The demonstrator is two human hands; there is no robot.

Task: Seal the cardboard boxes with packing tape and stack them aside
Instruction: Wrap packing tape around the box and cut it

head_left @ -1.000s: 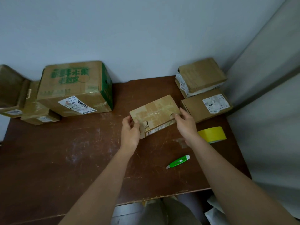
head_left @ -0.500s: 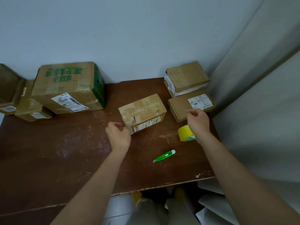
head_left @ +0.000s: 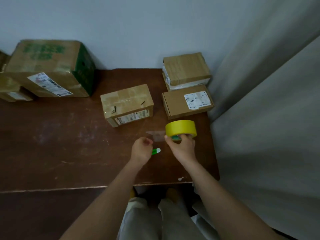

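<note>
Diff vs half a second ago: right hand (head_left: 182,147) was reaching down at the yellow tape roll (head_left: 181,128) flat on the table (head_left: 52,144); now the roll is lifted, tilted on edge, held from below with fingers curled around its lower rim and into the core. Left hand (head_left: 141,149) has moved in from beside the small box (head_left: 127,104) toward the roll. A second ago both hands were on that box; now neither touches it.

Boxes: all flaps closed, contents not visible. Small box sits just beyond both hands, old clear tape across the top, label on its near side. Beyond the right hand: flat labelled box (head_left: 187,102), and behind it a thicker box (head_left: 186,70) against the wall. Far left of the left hand: big box with green print (head_left: 50,68), with a smaller box (head_left: 13,91) at the frame edge touching its near left corner.

Hands: both forearms extended forward over the table edge, hands close together but apart. Left is loosely fisted, fingers curled, thumb side up; nothing clearly in it, though a clear tape strip (head_left: 156,135) stretches from the roll toward it – can't tell if the fingertips pinch its end. Green utility knife (head_left: 155,151) lies on the table directly under and between the hands, mostly covered by the left one.
</note>
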